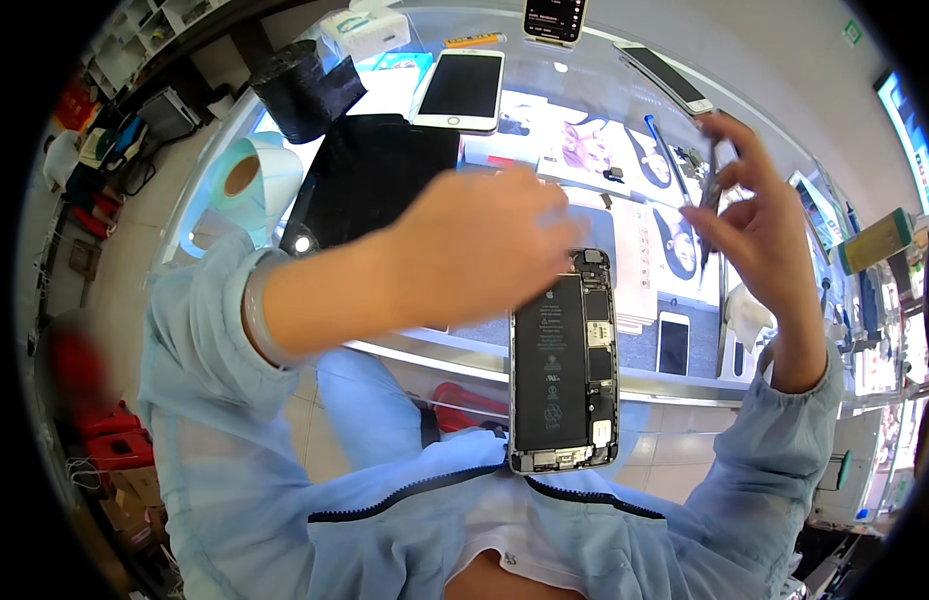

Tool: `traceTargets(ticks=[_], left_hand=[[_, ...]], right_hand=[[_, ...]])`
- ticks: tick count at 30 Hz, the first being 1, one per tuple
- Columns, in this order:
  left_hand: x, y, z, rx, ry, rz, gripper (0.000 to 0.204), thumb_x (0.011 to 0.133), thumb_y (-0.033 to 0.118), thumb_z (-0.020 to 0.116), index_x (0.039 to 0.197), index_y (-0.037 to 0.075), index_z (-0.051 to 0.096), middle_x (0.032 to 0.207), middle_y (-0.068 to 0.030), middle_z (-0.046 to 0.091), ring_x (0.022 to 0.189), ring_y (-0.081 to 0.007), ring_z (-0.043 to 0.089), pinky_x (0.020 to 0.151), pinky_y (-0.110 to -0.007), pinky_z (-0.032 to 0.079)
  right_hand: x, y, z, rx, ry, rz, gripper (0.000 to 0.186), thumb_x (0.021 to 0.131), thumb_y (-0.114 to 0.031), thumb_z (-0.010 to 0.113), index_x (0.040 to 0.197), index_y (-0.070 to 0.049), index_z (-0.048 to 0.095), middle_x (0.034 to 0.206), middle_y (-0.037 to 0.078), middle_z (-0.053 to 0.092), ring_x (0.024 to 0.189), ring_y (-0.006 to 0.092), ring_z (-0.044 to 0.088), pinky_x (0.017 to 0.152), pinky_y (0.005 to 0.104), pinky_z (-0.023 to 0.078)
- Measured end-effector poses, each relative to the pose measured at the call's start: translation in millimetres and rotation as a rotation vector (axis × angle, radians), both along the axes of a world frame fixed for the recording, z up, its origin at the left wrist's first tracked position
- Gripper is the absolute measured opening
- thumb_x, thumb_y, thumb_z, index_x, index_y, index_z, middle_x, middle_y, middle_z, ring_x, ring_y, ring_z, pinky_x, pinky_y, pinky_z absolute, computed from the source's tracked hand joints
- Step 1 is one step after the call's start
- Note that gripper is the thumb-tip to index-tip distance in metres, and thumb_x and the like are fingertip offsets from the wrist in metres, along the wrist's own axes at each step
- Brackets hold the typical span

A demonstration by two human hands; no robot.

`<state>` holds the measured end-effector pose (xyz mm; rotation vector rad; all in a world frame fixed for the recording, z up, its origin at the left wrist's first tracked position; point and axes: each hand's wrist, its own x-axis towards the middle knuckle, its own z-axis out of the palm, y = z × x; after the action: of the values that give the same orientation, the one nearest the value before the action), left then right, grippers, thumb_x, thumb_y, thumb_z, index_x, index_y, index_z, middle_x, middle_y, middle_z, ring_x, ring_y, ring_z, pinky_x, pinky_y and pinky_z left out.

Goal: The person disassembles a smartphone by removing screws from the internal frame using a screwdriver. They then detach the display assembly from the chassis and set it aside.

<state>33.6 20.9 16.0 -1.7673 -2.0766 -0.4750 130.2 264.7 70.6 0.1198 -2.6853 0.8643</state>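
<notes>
An opened smartphone [550,370], its screen off, shows a long black battery and bare circuit parts. It lies upright in the picture across the counter's near edge; what supports it is hidden. My left hand [484,245] is over the phone's upper left end, its fingers smeared by motion; whether it touches the phone or holds anything, I cannot make out. To the right, my right hand [759,205] is raised over the counter, thumb and fingers closed on dark tweezers [706,215] pointing down. A thin blue-ended tool [664,150] lies left of that hand.
On the lit glass counter lie a black mat [374,175], a white tablet [462,90], a white phone [672,343] and another phone [664,78]. A label roll [252,180], a black tape roll [294,90] and a tissue pack [366,32] stand left. A lit phone [554,18] stands at the back.
</notes>
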Motion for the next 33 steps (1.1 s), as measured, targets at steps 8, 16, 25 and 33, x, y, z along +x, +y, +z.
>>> traceTargets(ticks=[8, 16, 25, 33], left_hand=[[-114.1, 27.6, 38.7, -0.470, -0.165, 0.678, 0.077, 0.078, 0.061, 0.065, 0.119, -0.004, 0.059, 0.113, -0.0230, 0.060, 0.104, -0.0357, 0.059, 0.090, -0.041, 0.046], [-145.5, 36.9, 27.8, -0.434, -0.420, 0.724, 0.083, 0.063, 0.046, 0.075, 0.128, -0.001, 0.055, 0.118, -0.0219, 0.061, 0.105, -0.0294, 0.062, 0.091, -0.034, 0.049], [-164.4, 25.6, 54.6, -0.220, -0.761, 0.669, 0.046, 0.059, 0.035, 0.077, 0.094, 0.006, 0.072, 0.079, -0.0077, 0.065, 0.067, -0.0241, 0.059, 0.059, -0.038, 0.049], [-173.2, -12.9, 85.2, 0.185, -1.024, 0.608, 0.039, 0.074, 0.034, 0.069, 0.099, 0.004, 0.067, 0.089, -0.0125, 0.068, 0.075, -0.0168, 0.067, 0.057, -0.023, 0.054]], right_hand=[[6.1, -2.4, -12.8, 0.274, -0.375, 0.071, 0.043, 0.079, -0.012, 0.071, 0.117, 0.001, 0.056, 0.075, 0.020, 0.067, 0.068, 0.0331, 0.066, 0.064, 0.0384, 0.050], [8.9, 4.6, -19.9, 0.396, -0.339, 0.031, 0.038, 0.085, -0.018, 0.065, 0.117, 0.002, 0.059, 0.082, 0.020, 0.067, 0.080, 0.0372, 0.065, 0.077, 0.0433, 0.051], [6.5, 3.9, -18.5, 0.409, -0.330, 0.026, 0.038, 0.085, -0.019, 0.066, 0.117, 0.000, 0.060, 0.083, 0.019, 0.068, 0.080, 0.0356, 0.066, 0.076, 0.0418, 0.051], [4.5, 5.8, -19.8, 0.407, -0.301, 0.030, 0.036, 0.084, -0.019, 0.067, 0.115, -0.001, 0.062, 0.080, 0.018, 0.068, 0.077, 0.0347, 0.066, 0.073, 0.0414, 0.052]])
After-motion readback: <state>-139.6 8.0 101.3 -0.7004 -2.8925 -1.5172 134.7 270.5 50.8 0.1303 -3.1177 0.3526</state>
